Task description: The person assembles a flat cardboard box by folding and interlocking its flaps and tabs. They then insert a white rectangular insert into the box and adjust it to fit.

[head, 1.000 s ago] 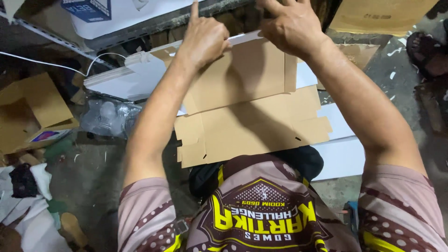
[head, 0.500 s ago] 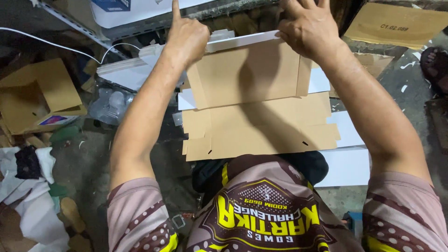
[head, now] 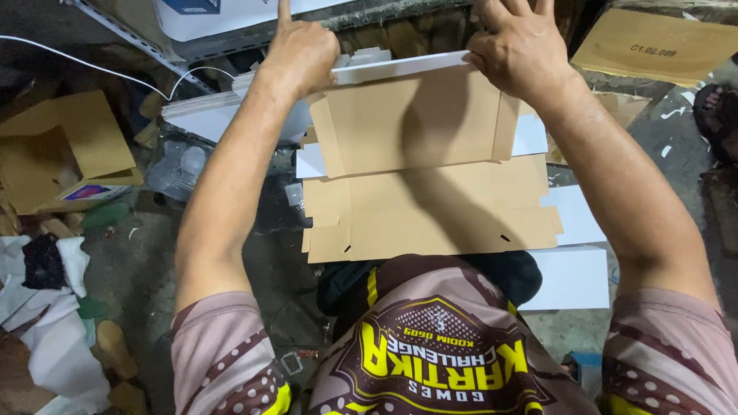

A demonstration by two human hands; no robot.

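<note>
A flat brown cardboard box blank point(head: 427, 184), white on its outer side, lies in front of me over my lap. Its far panel is folded up toward me. My left hand point(head: 301, 52) grips the far left corner of that raised panel, index finger pointing up. My right hand point(head: 516, 48) presses down on the far right corner, fingers curled over the white edge. The near flaps with small slots rest flat by my patterned shirt.
More white sheets point(head: 573, 269) lie under the blank on the right. An open cardboard box point(head: 61, 154) sits at left, with crumpled plastic point(head: 177, 165), a white cable point(head: 92, 65) and white cloth point(head: 46, 330). A white carton point(head: 223, 15) and another brown box point(head: 653, 46) stand at the back.
The far panel has been folded further toward me, and both hands have shifted slightly with it. The view has moved closer to the blank.
</note>
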